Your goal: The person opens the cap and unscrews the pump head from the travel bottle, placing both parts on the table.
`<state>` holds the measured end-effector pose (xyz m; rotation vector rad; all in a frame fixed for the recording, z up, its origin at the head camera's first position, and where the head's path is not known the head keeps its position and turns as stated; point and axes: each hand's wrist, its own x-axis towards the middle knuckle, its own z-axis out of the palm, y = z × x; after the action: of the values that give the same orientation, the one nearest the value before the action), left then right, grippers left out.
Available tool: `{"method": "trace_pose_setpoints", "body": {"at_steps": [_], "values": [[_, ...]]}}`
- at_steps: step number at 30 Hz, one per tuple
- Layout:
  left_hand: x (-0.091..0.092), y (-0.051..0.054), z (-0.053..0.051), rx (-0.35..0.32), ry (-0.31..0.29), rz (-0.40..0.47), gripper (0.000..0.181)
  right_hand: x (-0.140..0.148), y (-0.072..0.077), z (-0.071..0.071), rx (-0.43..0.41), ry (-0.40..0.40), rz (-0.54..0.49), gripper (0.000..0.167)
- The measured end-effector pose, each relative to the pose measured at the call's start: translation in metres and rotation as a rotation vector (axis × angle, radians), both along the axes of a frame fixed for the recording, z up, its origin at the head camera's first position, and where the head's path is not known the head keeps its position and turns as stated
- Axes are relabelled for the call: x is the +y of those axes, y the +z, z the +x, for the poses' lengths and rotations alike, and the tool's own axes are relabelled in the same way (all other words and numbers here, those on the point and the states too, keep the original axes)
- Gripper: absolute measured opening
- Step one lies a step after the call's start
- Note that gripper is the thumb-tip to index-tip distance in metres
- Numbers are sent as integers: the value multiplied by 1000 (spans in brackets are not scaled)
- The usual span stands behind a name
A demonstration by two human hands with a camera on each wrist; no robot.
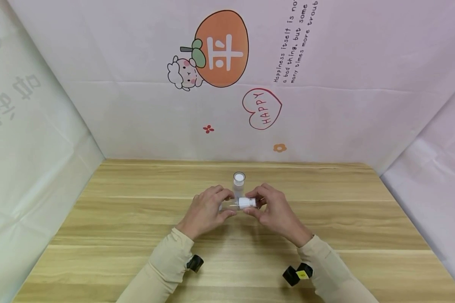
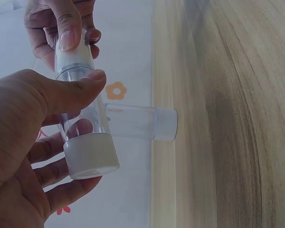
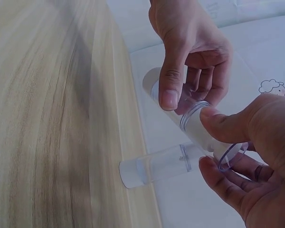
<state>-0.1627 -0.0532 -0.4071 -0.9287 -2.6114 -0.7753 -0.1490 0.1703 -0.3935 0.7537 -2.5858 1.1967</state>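
A clear plastic bottle (image 1: pixel 232 205) with a white base (image 2: pixel 92 154) is held lying sideways just above the table between both hands. My left hand (image 1: pixel 206 209) grips its clear body near the base, thumb on one side and fingers around the other. At the opposite end, my right hand (image 1: pixel 276 211) pinches the white top (image 1: pixel 246 203), which has a clear rim (image 3: pixel 230 156) around its end. Just behind the held bottle, a second clear bottle (image 1: pixel 239 181) with a white base (image 3: pixel 130 173) stands upright; neither hand grips it.
The wooden table (image 1: pixel 136 235) runs back to a printed cloth wall (image 1: pixel 155 122). Cloth walls (image 1: pixel 49 139) also close off both sides. Black wrist cameras (image 1: pixel 195 263) sit at both sleeves.
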Motion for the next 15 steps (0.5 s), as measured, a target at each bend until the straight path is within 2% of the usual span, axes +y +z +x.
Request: {"method": "trace_pose_setpoints", "body": {"at_steps": [6,15], "values": [[1,-1,0,16,13,-2,35,0,0,1,-13,-12,-17,28],[0,1,0,-3,-10,15,36,1,2,2,-15,-11,-28,28]]}}
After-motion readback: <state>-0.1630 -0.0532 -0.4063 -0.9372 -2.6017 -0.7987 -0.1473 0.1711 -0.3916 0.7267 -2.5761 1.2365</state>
